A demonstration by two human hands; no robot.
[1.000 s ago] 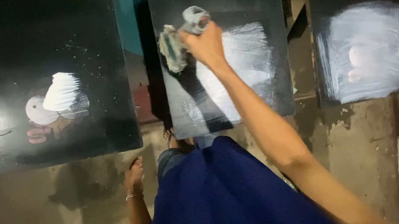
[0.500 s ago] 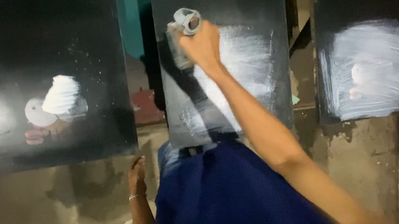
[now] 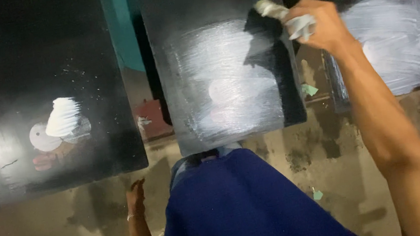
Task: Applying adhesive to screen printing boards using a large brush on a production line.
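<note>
My right hand (image 3: 321, 26) is raised and closed around a crumpled, paint-smeared cloth (image 3: 283, 15), pressed at the upper right edge of the middle black panel (image 3: 177, 6). That panel carries a wide smear of white paste across its centre. My left hand (image 3: 135, 193) hangs low beside my blue shirt, fingers loosely curled, holding nothing, just under the left black panel (image 3: 18, 58). The left panel bears a small white dab next to a round pale mark.
A third black panel (image 3: 398, 40) at the right is covered by a broad white smear. All three lean against a stained concrete wall (image 3: 309, 153). A teal surface (image 3: 122, 31) shows between the left and middle panels.
My right hand has swept the cloth from the upper left of the middle panel over to its right edge, leaving the white smear wider. The left hand has stayed low.
</note>
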